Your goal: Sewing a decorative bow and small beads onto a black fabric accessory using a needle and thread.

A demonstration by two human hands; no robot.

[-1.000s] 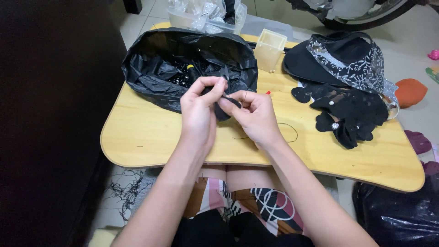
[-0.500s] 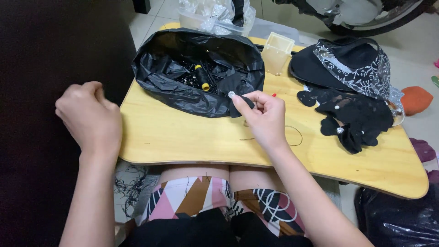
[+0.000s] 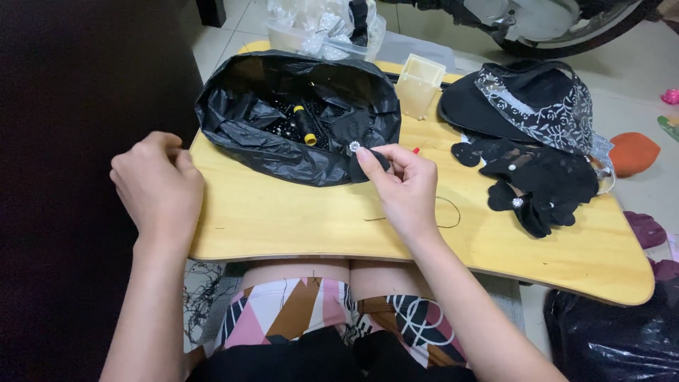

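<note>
Pulling your left hand (image 3: 157, 185) farther off the desk (image 3: 297, 219) edge could, I judge, snap the thin thread or tug the piece loose. Its fingers are curled shut, contents hidden. Your right hand (image 3: 404, 185) pinches a small black fabric flower (image 3: 366, 160) with a sparkly centre. Just beyond those fingers lies the open black plastic bag (image 3: 233, 120).

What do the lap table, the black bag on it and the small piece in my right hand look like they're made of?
Lap table: likely wood or wood laminate, pale yellow with a smooth sheen. Black bag: thin plastic film, glossy and crinkled. Small piece pinched by the right hand: probably matte black fabric with a sparkly, rhinestone-like centre.
</note>
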